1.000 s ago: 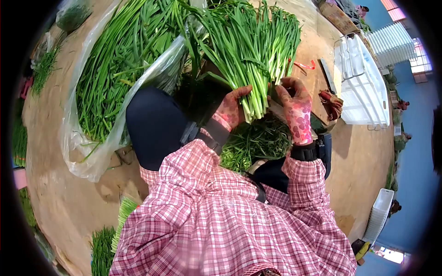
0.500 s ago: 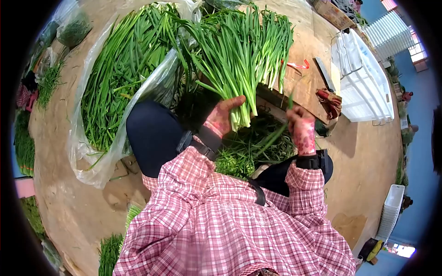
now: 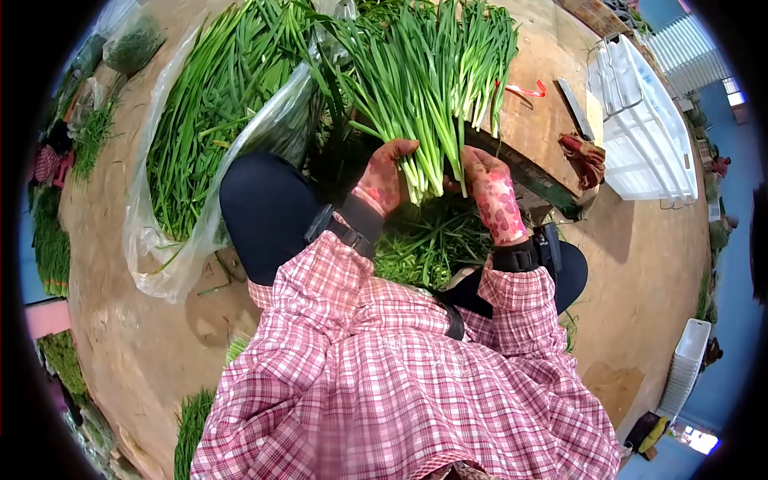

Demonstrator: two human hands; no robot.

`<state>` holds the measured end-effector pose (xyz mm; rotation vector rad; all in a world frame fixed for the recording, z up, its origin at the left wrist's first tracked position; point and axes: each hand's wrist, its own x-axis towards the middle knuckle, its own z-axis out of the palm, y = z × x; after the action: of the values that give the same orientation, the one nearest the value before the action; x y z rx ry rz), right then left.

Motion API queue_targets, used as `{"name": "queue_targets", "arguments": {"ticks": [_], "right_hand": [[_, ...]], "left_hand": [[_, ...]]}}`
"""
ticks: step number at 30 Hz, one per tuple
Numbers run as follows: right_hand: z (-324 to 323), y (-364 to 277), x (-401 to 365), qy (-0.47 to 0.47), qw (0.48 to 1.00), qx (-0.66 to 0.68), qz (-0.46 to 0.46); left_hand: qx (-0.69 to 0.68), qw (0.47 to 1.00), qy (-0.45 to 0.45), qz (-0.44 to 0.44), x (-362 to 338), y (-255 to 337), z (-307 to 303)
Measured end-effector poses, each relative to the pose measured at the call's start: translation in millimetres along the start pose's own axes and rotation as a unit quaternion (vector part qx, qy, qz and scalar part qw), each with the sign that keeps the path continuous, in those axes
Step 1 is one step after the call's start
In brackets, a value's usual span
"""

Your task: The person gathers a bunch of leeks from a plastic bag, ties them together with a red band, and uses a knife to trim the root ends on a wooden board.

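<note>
While the left hand [image 3: 382, 178] grips the green bunch [image 3: 414, 104], the right hand [image 3: 490, 182], just beside it, seems to pinch one stalk [image 3: 462, 156].

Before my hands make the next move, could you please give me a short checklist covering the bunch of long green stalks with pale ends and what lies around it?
1. Left hand holding the bunch of long green stalks with pale ends: ok.
2. Right hand gripping the stalk at the bunch's right edge: cannot tell; the fingertips are partly hidden.
3. Pale ends level: not ok; they hang at different heights.
4. Flat grey metal blade away from both hands: ok; it lies on the brown wooden bench.
5. Thin red strip clear of both hands: ok; it lies on the bench.
</note>
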<state>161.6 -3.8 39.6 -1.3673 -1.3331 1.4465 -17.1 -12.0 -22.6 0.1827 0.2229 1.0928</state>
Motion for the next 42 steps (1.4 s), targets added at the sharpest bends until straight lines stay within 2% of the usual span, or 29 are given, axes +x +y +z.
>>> {"name": "queue_targets", "arguments": {"ticks": [2, 3, 4, 5, 7, 9, 11, 13, 14, 15, 17, 18, 19, 21, 24, 27, 28, 31, 32, 33, 34, 36, 38, 39, 40, 41, 42], "right_hand": [[4, -7, 1, -0.024, 0.994, -0.105, -0.024], [11, -14, 1, -0.055, 0.993, -0.09, 0.048], [16, 0, 5, -0.088, 0.996, -0.023, 0.023], [23, 9, 7, -0.123, 0.991, 0.044, -0.004], [25, 16, 11, -0.094, 0.994, 0.049, 0.035], [18, 13, 12, -0.094, 0.986, 0.085, 0.108], [14, 4, 4, -0.11, 0.971, 0.164, 0.133], [19, 19, 9, -0.14, 0.989, 0.047, 0.015], [24, 5, 1, -0.131, 0.988, -0.082, 0.005], [31, 10, 0, -0.099, 0.99, -0.096, -0.029], [21, 17, 9, -0.138, 0.99, -0.006, 0.025], [19, 18, 14, -0.119, 0.991, 0.001, 0.063], [15, 17, 12, -0.118, 0.99, 0.027, 0.072], [9, 19, 16, -0.117, 0.99, 0.012, 0.082], [5, 19, 17, -0.111, 0.991, -0.009, 0.074], [11, 18, 15, -0.13, 0.989, 0.013, 0.076], [16, 18, 12, -0.11, 0.993, -0.039, 0.021], [29, 28, 9, -0.054, 0.99, -0.114, -0.067], [31, 28, 7, -0.038, 0.989, -0.123, -0.067], [34, 27, 4, -0.022, 0.989, -0.13, -0.068], [35, 26, 3, -0.006, 0.988, -0.138, -0.069], [35, 28, 5, -0.023, 0.998, -0.055, -0.002], [27, 28, 7, -0.058, 0.997, 0.005, 0.044], [26, 29, 7, -0.025, 1.0, 0.011, -0.003], [21, 28, 8, -0.026, 1.0, -0.011, -0.004], [14, 25, 10, -0.028, 0.999, -0.033, -0.006], [11, 15, 9, -0.03, 0.999, -0.044, -0.002]], "left_hand": [[0.02, 0.996, 0.09, -0.007, 3, -3, -11], [0.032, 0.991, 0.133, -0.009, 5, -4, -16], [0.045, 0.986, 0.16, -0.002, 8, -7, -20], [0.037, 0.99, 0.135, -0.013, 9, -6, -19], [0.06, 0.987, 0.15, 0.007, 5, -6, -19], [-0.048, 0.998, 0.007, -0.044, -2, -1, -7], [-0.047, 0.998, 0.048, -0.022, 1, -3, -16], [-0.01, 0.992, 0.123, -0.007, 19, -14, -38], [-0.013, 0.986, 0.164, -0.036, 14, -11, -26], [0.068, 0.977, 0.202, 0.02, 7, -10, -19], [-0.068, 0.993, 0.087, -0.035, -2, -6, 1], [-0.088, 0.996, 0.011, 0.011, -8, -4, 6], [-0.064, 0.989, 0.105, 0.083, -12, -10, 15], [-0.113, 0.956, 0.231, 0.137, -11, -16, 11], [-0.139, 0.966, 0.162, 0.146, -18, -21, 11], [-0.303, 0.952, -0.032, 0.044, -16, -23, -47], [-0.202, 0.97, -0.118, 0.068, -8, -27, -71], [-0.066, 0.973, 0.111, 0.19, -17, -34, -20], [0.018, 0.97, 0.126, 0.208, -20, -36, -16], [0.162, 0.944, 0.166, 0.236, -20, -37, -17], [0.303, 0.895, 0.203, 0.259, -19, -38, -22], [0.06, 0.975, 0.119, 0.178, -19, -33, -36], [-0.129, 0.986, 0.082, 0.06, -20, -23, -38], [-0.196, 0.978, 0.065, -0.01, -20, -19, -32], [-0.032, 0.97, 0.234, 0.055, -16, -29, -22], [0.239, 0.915, 0.325, 0.027, -24, -30, -25], [0.489, 0.81, 0.323, 0.023, -38, -28, -25]]}}
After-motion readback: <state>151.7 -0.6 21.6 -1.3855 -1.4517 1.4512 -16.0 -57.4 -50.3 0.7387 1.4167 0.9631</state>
